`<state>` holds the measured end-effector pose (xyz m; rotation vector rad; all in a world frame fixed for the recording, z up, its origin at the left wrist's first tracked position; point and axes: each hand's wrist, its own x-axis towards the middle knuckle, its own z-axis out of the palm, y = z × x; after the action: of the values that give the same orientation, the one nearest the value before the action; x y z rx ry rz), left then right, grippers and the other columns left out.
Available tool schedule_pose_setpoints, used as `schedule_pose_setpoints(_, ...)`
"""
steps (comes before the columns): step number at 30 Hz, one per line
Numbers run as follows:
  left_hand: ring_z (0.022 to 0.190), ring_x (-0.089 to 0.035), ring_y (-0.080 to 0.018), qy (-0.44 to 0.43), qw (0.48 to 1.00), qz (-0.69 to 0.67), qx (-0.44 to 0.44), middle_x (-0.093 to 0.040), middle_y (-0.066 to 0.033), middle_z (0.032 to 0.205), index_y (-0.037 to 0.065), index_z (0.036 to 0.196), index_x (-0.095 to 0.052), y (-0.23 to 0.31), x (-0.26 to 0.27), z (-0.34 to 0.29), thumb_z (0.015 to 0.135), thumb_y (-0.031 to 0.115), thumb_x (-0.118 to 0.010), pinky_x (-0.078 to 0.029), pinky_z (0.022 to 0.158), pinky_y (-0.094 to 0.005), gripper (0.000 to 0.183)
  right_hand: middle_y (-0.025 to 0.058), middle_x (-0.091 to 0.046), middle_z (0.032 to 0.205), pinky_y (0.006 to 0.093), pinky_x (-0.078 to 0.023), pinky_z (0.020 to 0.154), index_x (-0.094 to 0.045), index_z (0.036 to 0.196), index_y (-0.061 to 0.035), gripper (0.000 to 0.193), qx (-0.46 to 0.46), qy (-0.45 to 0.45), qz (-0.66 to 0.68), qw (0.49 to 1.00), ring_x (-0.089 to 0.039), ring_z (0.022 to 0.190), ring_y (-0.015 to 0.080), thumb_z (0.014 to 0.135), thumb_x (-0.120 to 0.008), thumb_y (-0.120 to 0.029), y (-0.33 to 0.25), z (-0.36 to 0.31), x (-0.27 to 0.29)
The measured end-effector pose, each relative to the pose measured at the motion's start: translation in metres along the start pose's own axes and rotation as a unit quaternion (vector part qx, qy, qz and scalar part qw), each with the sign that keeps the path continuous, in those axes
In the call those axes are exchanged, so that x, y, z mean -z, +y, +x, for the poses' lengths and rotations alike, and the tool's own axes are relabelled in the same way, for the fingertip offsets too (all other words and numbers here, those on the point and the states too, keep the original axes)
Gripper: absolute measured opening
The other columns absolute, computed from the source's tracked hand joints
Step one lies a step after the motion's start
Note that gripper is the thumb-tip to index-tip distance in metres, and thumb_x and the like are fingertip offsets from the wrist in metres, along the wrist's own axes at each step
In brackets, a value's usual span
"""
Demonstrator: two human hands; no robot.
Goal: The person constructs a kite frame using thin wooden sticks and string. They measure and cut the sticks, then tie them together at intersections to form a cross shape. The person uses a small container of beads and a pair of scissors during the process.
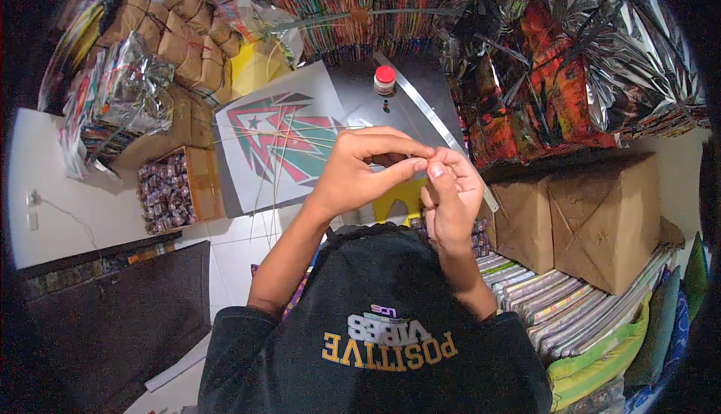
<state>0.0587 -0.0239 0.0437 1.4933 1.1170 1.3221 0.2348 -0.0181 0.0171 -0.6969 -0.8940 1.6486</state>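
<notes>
In front of my chest my left hand (368, 164) and my right hand (454, 188) meet, thumbs and fingertips pinched together. Whatever lies between the fingertips is too small and covered to make out. Several thin sticks (279, 143) cross one another left of my left hand, over a white sheet (240, 181) with a red, green and black pattern and a star. Some stick ends run up to the left hand; whether it holds them I cannot tell. Beyond my hands stands a small jar (384, 82) with a red lid on the dark table (349, 80).
A long metal ruler (428, 106) lies slanting on the table's right side. Left is an orange box (201, 186) beside small wrapped packets (165, 192). Brown paper parcels (604, 219) and a magazine-like stack (578, 309) stand right. Plastic-wrapped bundles (526, 83) rise at the far right.
</notes>
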Motion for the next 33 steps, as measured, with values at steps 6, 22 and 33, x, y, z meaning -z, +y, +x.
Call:
schedule_pose_setpoints(6, 0.084, -0.072, -0.0148, -0.034, 0.997, 0.043, -0.045, -0.078, -0.0111, 0.099, 0.003, 0.105, -0.081, 0.005, 0.008, 0.001, 0.085, 0.004, -0.082, -0.057, 0.072, -0.0279, 0.02, -0.0084, -0.054, 0.074, 0.0175, -0.025, 0.049, -0.065, 0.109, 0.0014, 0.015, -0.002, -0.029, -0.051, 0.998, -0.038, 0.058, -0.003, 0.099, -0.069, -0.009, -0.009, -0.002, 0.002)
schedule_pose_setpoints(22, 0.083, -0.073, -0.0162, -0.067, 0.996, 0.005, -0.063, -0.078, -0.0128, 0.098, 0.002, 0.106, -0.081, 0.008, 0.014, -0.003, 0.083, 0.001, -0.083, -0.058, 0.068, -0.028, 0.023, -0.0132, -0.046, 0.071, 0.0164, -0.022, 0.054, -0.068, 0.103, 0.0008, 0.012, -0.027, -0.062, -0.167, 0.984, -0.032, 0.061, -0.0052, 0.098, -0.07, -0.01, -0.03, -0.006, 0.002)
schedule_pose_setpoints(33, 0.078, -0.073, -0.016, -0.089, 0.994, -0.019, -0.054, -0.077, -0.0133, 0.097, 0.001, 0.108, -0.08, 0.01, 0.014, -0.004, 0.084, 0.001, -0.082, -0.057, 0.065, -0.0273, 0.025, -0.0148, -0.044, 0.068, 0.0177, -0.02, 0.053, -0.071, 0.105, 0.0011, 0.015, -0.11, -0.079, -0.124, 0.983, -0.03, 0.059, -0.0052, 0.096, -0.074, -0.011, -0.038, -0.007, 0.004)
